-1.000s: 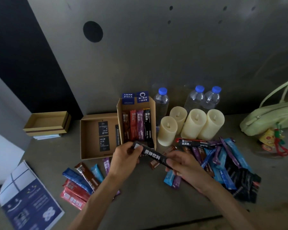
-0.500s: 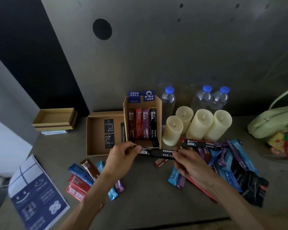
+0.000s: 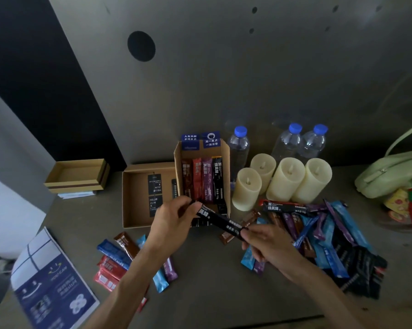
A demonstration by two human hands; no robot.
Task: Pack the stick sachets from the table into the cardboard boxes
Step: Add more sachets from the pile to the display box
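The black sachet (image 3: 220,222) has tipped from level, right end lower now. The right hand (image 3: 266,245) dropped with it.

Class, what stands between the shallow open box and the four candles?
The taller cardboard box holding four stick sachets, shown in the head view.

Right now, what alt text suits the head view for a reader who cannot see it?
The left hand and right hand pinch the ends of a black stick sachet in front of a cardboard box holding several sachets. Loose sachets lie on the table at both sides; four candles and three bottles stand behind.
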